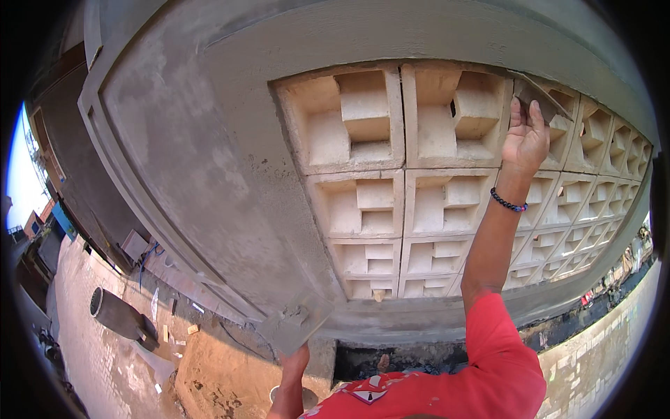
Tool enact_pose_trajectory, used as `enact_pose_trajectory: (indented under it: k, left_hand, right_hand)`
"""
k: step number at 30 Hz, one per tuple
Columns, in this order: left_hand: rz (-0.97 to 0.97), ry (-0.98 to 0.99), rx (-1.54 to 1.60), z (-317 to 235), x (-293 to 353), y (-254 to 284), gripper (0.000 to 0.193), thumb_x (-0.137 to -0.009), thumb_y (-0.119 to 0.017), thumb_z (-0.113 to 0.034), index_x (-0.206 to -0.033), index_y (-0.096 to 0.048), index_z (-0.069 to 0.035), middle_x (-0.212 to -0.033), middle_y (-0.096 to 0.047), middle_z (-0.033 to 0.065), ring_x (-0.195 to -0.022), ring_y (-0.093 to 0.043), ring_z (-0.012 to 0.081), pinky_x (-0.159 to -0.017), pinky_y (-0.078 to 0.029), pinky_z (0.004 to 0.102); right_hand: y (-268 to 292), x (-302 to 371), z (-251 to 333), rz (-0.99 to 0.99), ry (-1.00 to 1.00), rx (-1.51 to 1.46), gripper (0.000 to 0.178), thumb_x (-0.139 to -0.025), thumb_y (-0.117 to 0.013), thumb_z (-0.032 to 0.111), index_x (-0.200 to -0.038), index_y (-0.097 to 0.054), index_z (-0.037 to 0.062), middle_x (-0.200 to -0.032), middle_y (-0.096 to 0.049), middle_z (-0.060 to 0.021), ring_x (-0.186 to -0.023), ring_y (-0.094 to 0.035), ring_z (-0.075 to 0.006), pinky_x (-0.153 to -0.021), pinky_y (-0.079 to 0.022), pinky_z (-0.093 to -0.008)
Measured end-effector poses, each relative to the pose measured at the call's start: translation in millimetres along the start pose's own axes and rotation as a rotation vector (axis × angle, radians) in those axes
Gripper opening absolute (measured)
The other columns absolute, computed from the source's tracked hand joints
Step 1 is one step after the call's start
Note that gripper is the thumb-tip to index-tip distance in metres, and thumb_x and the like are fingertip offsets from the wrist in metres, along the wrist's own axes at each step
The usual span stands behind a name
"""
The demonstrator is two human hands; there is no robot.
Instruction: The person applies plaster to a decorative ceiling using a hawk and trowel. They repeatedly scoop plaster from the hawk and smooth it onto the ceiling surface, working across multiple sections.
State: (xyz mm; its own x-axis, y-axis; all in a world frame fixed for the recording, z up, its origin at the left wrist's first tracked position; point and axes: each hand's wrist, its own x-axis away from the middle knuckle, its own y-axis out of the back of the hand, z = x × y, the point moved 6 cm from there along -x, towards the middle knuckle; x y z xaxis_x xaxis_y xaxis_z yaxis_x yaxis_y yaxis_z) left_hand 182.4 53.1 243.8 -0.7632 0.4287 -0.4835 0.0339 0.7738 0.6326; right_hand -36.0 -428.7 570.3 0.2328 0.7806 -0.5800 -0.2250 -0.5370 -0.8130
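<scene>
High on the wall, my right hand point(527, 140) is closed on a flat plastering trowel point(543, 98). Its thin blade lies along the top edge of a panel of cream ventilation blocks point(377, 150), below a band of grey plaster point(419, 35); the handle is mostly hidden by my fingers. Low at the wall's foot, my left hand point(295, 359) grips a flat mortar board point(317, 322) from beneath. A small heap of wet grey mortar point(294, 314) sits on the board.
Heaped sand point(223, 380) lies at the lower left, with a dark cylindrical container point(115, 311) beyond it. A dark, wet drain channel point(356, 359) runs along the wall's base. Paving point(593, 370) stretches along the right. A pale bucket point(308, 398) is partly hidden by my left forearm.
</scene>
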Motion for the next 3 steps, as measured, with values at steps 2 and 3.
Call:
enact_pose_trajectory:
  k: [2, 3]
  left_hand:
    - [0.012, 0.028, -0.003, -2, 0, -6, 0.030, -0.085, -0.060, -0.016, -0.112, -0.060, -0.003, -0.109, -0.063, 0.0196, -0.105, -0.056, 0.0388, -0.090, -0.042, 0.0447]
    - [0.005, 0.047, -0.008, -1, 3, -9, 0.031, -0.085, -0.061, -0.018, -0.112, -0.060, -0.003, -0.109, -0.063, 0.0203, -0.105, -0.057, 0.0379, -0.090, -0.042, 0.0446]
  right_hand:
    - [-9, 16, 6, 0.101, 0.034, 0.015, 0.034, -0.086, -0.062, 0.002, -0.117, -0.049, -0.0042, -0.113, -0.060, -0.0163, -0.099, -0.062, -0.0268, -0.085, -0.057, -0.0373]
    - [-24, 42, -6, 0.131, -0.017, 0.078, 0.038, -0.087, -0.062, 0.004, -0.121, -0.048, -0.0025, -0.115, -0.059, -0.0161, -0.107, -0.060, -0.0300, -0.086, -0.056, -0.0369]
